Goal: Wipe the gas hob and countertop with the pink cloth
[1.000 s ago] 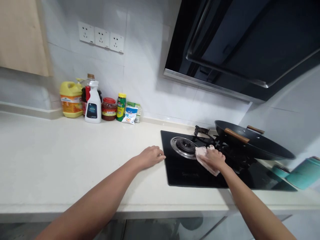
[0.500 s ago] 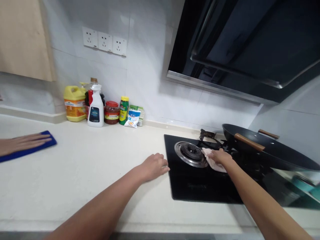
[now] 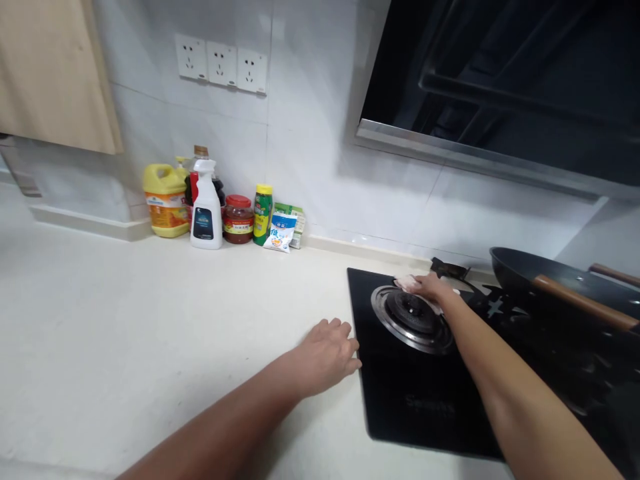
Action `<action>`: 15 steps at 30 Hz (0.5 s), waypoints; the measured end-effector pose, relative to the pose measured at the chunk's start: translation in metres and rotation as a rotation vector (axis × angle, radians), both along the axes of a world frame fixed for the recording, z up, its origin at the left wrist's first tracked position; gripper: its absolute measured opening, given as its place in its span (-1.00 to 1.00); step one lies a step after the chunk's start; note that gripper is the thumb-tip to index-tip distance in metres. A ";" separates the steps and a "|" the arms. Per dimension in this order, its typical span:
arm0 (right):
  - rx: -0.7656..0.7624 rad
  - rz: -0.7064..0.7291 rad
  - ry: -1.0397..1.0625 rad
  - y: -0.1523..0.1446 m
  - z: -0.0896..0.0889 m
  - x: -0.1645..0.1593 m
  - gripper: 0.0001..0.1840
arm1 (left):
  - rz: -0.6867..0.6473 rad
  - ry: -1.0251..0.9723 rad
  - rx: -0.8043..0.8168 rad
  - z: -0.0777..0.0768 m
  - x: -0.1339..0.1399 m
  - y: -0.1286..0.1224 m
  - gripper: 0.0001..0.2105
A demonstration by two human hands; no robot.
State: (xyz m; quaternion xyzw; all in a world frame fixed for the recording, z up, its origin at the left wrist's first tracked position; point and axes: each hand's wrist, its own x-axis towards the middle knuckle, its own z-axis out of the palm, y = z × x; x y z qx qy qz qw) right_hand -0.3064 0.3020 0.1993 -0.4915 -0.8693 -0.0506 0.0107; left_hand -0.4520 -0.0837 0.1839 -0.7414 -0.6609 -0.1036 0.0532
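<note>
My right hand (image 3: 431,287) grips a pale pink cloth (image 3: 408,284) and presses it on the black glass cooktop (image 3: 405,387), at the far rim of the round burner (image 3: 413,317). Part of the cloth is covered by the hand. My left hand (image 3: 330,353) rests on the white countertop (image 3: 190,333), its fingertips touching the cooktop's left edge. Its fingers are bent and a little apart, and it holds nothing. A black burner grate (image 3: 450,268) stands just behind the right hand.
A large wok (image 3: 525,267) with wooden handles sits on the right of the stove. The dark range hood (image 3: 500,100) hangs above. Along the wall stand a spray bottle (image 3: 206,213), a yellow jug (image 3: 167,203), a red-lidded jar (image 3: 239,220), a green bottle (image 3: 262,217) and a salt packet (image 3: 281,231).
My right hand has moved the cloth from the burner's right side to its far rim. The view has shifted right. Another person's hand on a blue cloth has gone out of view at left.
</note>
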 end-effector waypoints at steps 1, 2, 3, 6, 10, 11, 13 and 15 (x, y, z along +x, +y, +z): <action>-0.025 0.015 -0.013 0.000 0.001 -0.008 -0.32 | 0.002 0.004 -0.004 0.000 0.000 0.000 -0.74; -0.058 0.032 -0.029 0.000 0.002 -0.015 -0.31 | 0.004 0.007 -0.006 -0.001 0.000 0.000 -0.74; -0.088 0.050 -0.044 -0.002 0.003 -0.022 -0.30 | 0.004 0.010 -0.005 -0.001 0.000 0.000 -0.74; -0.131 0.101 -0.069 -0.012 0.006 -0.039 -0.26 | -0.001 0.012 0.001 0.002 0.000 -0.001 -0.76; -0.155 0.161 -0.072 -0.030 0.011 -0.052 -0.15 | 0.003 -0.009 -0.019 0.008 -0.001 -0.003 -0.78; -0.154 0.175 -0.066 -0.035 0.012 -0.054 -0.14 | 0.006 -0.012 -0.020 0.009 -0.001 -0.003 -0.78; -0.141 0.202 -0.048 -0.047 0.013 -0.061 -0.17 | 0.007 -0.017 -0.012 0.011 -0.001 -0.003 -0.79; -0.124 0.251 -0.028 -0.061 0.013 -0.072 -0.23 | 0.009 -0.017 -0.005 0.013 0.000 -0.004 -0.80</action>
